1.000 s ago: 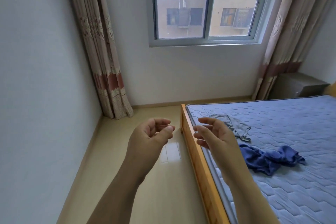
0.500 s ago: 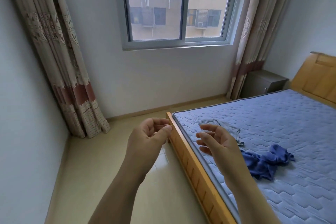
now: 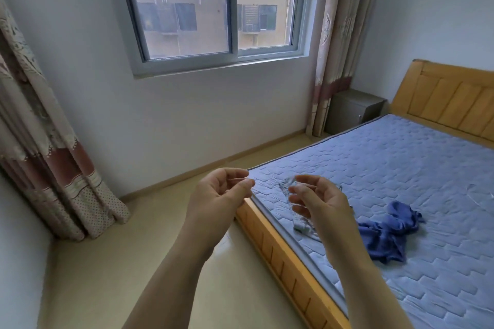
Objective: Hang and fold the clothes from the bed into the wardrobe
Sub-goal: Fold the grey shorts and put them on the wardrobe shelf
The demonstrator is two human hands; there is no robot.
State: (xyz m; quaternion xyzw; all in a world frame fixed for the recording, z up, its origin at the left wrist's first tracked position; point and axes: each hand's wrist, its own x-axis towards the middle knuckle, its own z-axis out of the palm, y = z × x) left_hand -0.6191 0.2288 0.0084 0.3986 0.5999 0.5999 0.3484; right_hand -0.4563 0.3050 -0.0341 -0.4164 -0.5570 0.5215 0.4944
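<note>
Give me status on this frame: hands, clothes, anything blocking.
Hands raised, loosely curled, empty: left hand, right hand. On mattress: blue garment crumpled, grey garment mostly hidden behind right hand. Nothing blocking; wardrobe not in view.

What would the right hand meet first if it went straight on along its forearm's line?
Probably the grey garment at the mattress corner, just beyond the right hand, though depth is unclear and it might pass above.
</note>
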